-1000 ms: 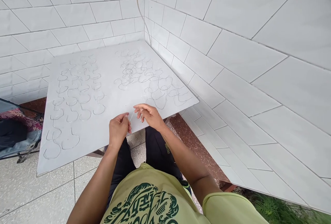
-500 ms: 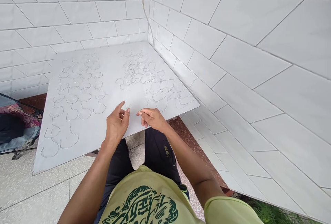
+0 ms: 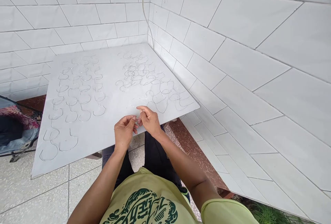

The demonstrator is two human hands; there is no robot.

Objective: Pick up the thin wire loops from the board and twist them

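Note:
My left hand [image 3: 124, 130] and my right hand [image 3: 150, 121] meet over the near edge of a white board [image 3: 113, 79]. Both have their fingers pinched, nearly touching each other. A thin wire [image 3: 138, 120] shows faintly between the fingertips, and most of it is hidden by the fingers. Bent wire pieces [image 3: 99, 110] with curved, hook-like ends lie in rough columns on the board's left part. More curved wires [image 3: 133, 69] lie loosely tangled on the right part, some of them close beyond my right hand.
White tiled walls [image 3: 232, 55] meet behind the board, with a thin pale cable [image 3: 144, 7] hanging in the corner. A folding chair [image 3: 19, 127] with dark and patterned cloth stands at the left. A reddish-brown stone ledge [image 3: 191, 148] runs below the board at the right.
My left hand has moved right and slightly down to meet my right hand. Its fingers, spread before, are now pinched. My right hand has shifted only slightly.

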